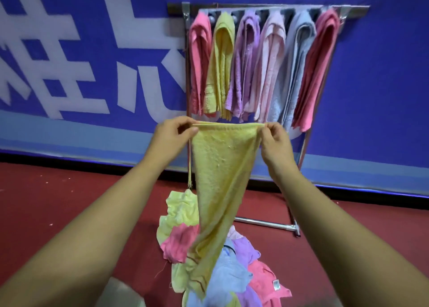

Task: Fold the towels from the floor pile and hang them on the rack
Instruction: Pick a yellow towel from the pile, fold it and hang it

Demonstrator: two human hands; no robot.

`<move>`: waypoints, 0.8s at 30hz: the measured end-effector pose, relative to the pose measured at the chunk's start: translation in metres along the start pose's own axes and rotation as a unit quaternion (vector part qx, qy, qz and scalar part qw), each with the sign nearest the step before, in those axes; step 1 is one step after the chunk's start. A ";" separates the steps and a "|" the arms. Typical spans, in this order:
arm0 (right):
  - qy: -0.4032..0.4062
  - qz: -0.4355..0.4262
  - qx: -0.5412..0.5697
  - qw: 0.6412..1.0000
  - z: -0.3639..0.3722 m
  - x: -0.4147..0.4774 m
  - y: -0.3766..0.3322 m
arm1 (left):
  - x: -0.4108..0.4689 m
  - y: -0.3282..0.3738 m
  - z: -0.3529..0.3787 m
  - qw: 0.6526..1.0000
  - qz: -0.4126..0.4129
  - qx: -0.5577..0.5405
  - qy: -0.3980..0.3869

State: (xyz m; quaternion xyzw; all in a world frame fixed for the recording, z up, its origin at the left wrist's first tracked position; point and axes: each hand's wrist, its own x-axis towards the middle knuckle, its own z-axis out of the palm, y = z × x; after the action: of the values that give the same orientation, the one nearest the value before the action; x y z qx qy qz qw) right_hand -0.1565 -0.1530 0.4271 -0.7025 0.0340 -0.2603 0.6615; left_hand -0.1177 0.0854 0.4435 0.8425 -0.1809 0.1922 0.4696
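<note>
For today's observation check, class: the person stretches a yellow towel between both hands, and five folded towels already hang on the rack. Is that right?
Not quite. The head view shows six folded towels on the rack, not five. The rest holds: the left hand and right hand pinch the yellow towel and stretch it between them.

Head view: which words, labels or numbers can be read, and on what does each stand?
Blue banner: large white characters, cut off by the frame and the rack; none readable whole.
White tag on the pink towel in the pile: too small to read.
</note>
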 end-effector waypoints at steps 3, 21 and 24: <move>-0.018 -0.034 0.100 0.994 -0.005 0.023 -0.061 | 0.030 0.049 -0.029 0.992 0.027 -0.108 0.052; -0.013 -0.079 -0.081 0.993 -0.047 0.051 -0.108 | 0.052 0.115 -0.049 0.993 0.007 0.033 -0.113; -0.019 -0.080 -0.081 0.993 -0.048 0.053 -0.108 | 0.045 0.118 -0.048 0.989 0.011 0.034 -0.146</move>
State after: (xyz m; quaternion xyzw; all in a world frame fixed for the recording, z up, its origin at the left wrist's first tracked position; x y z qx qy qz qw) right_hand -0.1625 -0.2038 0.5454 -0.7591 -0.0139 -0.2952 0.5800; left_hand -0.1436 0.0627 0.5741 0.8747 -0.2506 0.0786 0.4073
